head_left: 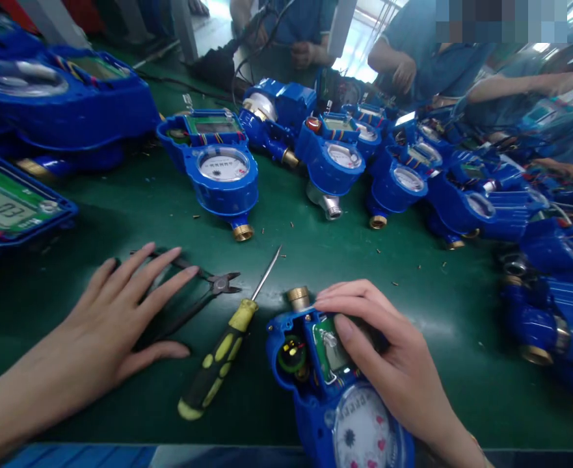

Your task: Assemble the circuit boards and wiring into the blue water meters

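My left hand (134, 299) is spread over the handles of a pair of side cutters (220, 284), fingers apart; whether the fingertips press on a handle I cannot tell. Beside it a yellow-and-black screwdriver (222, 357) lies on the table, its tip pointing away from me. In front of me is a blue water meter (310, 416) with its electronics housing uncovered, showing a green circuit board (322, 341), a round dark part and a white dial. My right hand (388, 351) grips the meter's right side, thumb over the board and fingers at the far edge near the brass fitting.
More blue water meters (222, 188) stand along the far side and crowd the right of the green table (134, 208). At left are a large meter (71, 110) and a display unit (17, 201). Small screws are scattered mid-table. Co-workers' arms (403, 68) show across the table.
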Motion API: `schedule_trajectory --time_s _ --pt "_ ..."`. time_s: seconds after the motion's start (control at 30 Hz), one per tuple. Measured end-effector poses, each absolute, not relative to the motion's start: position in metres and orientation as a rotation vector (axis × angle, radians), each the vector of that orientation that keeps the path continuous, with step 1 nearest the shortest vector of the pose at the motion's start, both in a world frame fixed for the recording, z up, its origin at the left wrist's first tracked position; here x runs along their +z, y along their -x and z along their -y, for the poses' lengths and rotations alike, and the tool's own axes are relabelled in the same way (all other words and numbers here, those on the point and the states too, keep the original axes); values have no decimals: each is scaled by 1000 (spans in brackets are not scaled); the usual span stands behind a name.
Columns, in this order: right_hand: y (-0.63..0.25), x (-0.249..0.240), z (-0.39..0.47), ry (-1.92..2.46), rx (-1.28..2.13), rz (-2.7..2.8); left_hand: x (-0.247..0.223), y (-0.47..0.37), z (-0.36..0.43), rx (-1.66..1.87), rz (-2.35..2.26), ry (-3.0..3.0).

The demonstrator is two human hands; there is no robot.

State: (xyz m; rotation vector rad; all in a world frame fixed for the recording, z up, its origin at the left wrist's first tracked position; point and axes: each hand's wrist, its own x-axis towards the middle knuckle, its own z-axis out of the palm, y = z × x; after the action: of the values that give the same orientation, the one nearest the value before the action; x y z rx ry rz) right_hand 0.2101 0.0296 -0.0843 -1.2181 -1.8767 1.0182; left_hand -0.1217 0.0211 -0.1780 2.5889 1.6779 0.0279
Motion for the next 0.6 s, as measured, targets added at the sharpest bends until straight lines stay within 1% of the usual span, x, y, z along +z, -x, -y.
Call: schedule_trajectory --time_s 0.13,0.23,0.33,0.43,0.5,0.6 --pt "-210 -85 -28 1193 980 1919 -181 138 -34 89 -1624 -2542" --pt "-211 -85 -27 1177 928 1948 -178 141 -40 11 -1581 -2659" --pt "-213 -86 -23 1161 833 1962 -178 134 -40 -83 -1668 -2744" --pt "-218 -86 -15 1147 693 1923 -176 122 -37 -79 -1715 -2760" --pt "-225 -83 -7 1074 570 1900 -165 116 -31 -53 -1690 -2728" --pt "-235 -73 4 778 482 2035 -125 109 -13 91 -1628 -2598"
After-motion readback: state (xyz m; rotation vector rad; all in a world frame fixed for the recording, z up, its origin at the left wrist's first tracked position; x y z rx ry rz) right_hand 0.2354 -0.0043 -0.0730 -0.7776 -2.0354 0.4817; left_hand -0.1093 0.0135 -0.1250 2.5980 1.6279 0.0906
